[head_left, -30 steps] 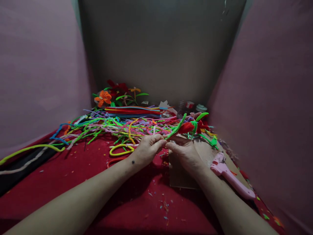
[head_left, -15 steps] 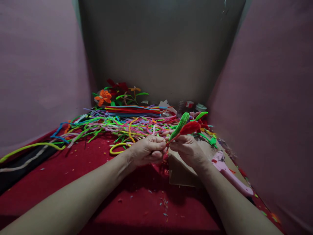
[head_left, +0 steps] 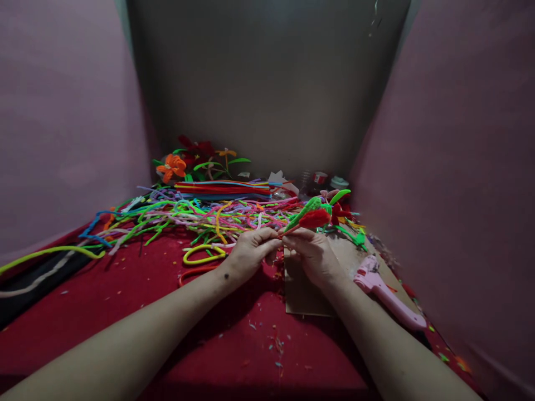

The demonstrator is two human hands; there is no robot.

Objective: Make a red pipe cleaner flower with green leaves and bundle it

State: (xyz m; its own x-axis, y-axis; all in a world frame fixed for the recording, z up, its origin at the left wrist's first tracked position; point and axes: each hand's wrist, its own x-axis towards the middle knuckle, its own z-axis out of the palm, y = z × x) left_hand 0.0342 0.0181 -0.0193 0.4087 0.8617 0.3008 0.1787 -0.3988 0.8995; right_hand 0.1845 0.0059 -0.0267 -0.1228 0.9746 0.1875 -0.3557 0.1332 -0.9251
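Above the front of the cardboard, my two hands meet at the thin lower end of a pipe-cleaner flower piece. It has a fuzzy red petal-shaped part (head_left: 315,218) and, behind that, a green leaf-shaped part (head_left: 304,214), both pointing up to the right. My left hand (head_left: 253,253) pinches the reddish stem end between thumb and fingers. Just to its right, my right hand (head_left: 315,256) grips the piece near its base, its fingers closed below the red part. Exactly where the stem ends is hidden by the fingertips.
Loose coloured pipe cleaners (head_left: 167,214) spread across the red cloth (head_left: 137,312). Behind lie a bundle of straight ones (head_left: 225,189) and finished flowers (head_left: 172,167). A pink glue gun (head_left: 388,292) rests on the cardboard (head_left: 307,295). Left of my hands are a yellow looped handle (head_left: 203,260) and an orange-red loop.
The flower piece has tipped lower, and my hands have shifted slightly. My left fingers now pinch the stem end from above. The view has moved a little, and an orange-red loop shows by my left wrist.
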